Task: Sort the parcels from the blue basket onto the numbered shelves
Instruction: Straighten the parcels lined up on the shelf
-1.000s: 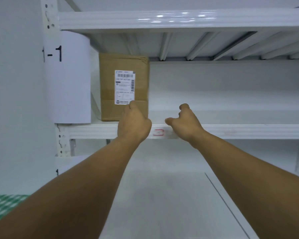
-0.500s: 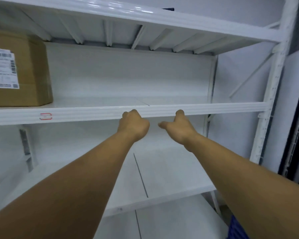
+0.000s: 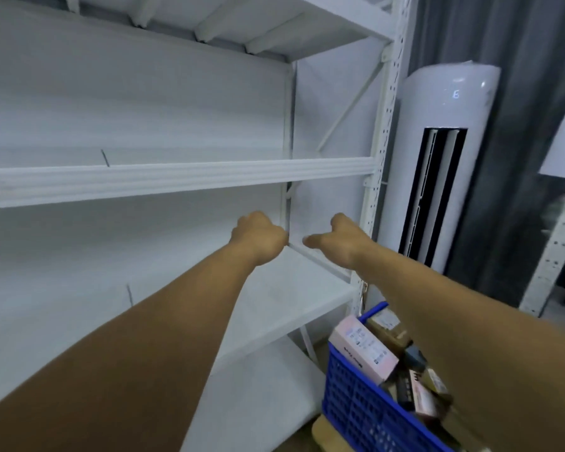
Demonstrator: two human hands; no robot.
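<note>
The blue basket (image 3: 356, 399) stands on the floor at the lower right, beside the white shelf rack (image 3: 177, 181). Several parcels fill it, among them a pink box (image 3: 362, 349) leaning on its rim and a brown one (image 3: 387, 324) behind. My left hand (image 3: 258, 236) is stretched out in front of the lower shelf (image 3: 274, 308), its fingers curled and holding nothing. A little to the right, my right hand (image 3: 340, 243) hovers with the thumb out and the fingers loosely bent, also holding nothing. Both hands are well above the basket.
The rack's right upright (image 3: 377, 177) runs down past my right hand. A tall white air conditioner (image 3: 437, 158) stands just right of it, in front of a grey curtain (image 3: 519, 44). A second white rack post (image 3: 548, 265) shows at the far right.
My view has swung right and down: the brown box on the shelf has left the view and the blue basket has come in. Both hands stay held out and hold nothing.
</note>
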